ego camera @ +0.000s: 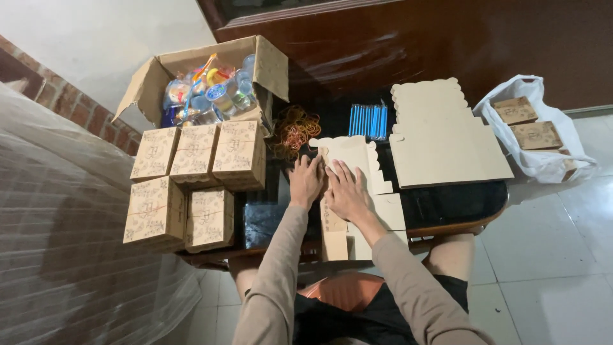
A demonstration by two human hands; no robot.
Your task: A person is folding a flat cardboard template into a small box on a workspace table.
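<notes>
Dim indoor light, glare on dark door (447, 45), slight softness.

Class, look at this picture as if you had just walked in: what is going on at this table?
A seated person presses both hands flat on an unfolded cardboard box blank on a small dark table: left hand beside right hand. Five folded patterned boxes stand at the left, behind them an open carton of small items. Rubber bands, blue sticks and a stack of flat blanks lie beyond. A white bag holds more boxes.

dark table (460, 203) bears folded boxes (191, 179), flat cardboard (440, 137), rubber bands (295, 130).
</notes>
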